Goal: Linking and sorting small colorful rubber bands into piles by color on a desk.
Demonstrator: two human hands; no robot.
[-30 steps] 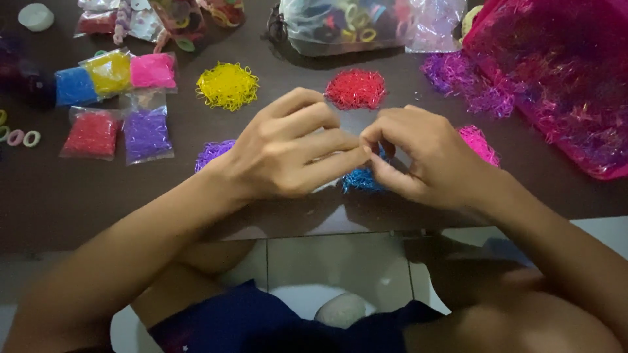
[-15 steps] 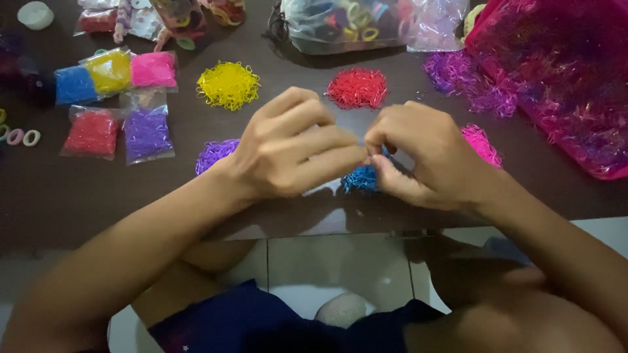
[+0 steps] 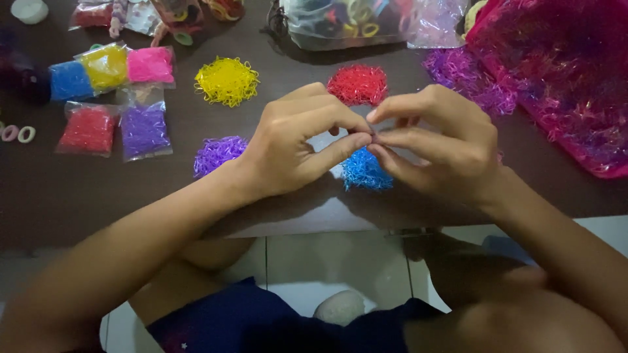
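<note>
Blue bands (image 3: 364,171) lie under both hands' touching fingertips (image 3: 370,134), red pile (image 3: 357,84) beyond.

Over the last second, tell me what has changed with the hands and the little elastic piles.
Very little. The left hand and right hand have kept their fingertips pinched together above the blue pile, shifting only slightly; whatever is pinched between them is too small to make out. Nothing was picked up or put down. The yellow pile, red pile, purple pile and small filled bags lie where they were.
</note>
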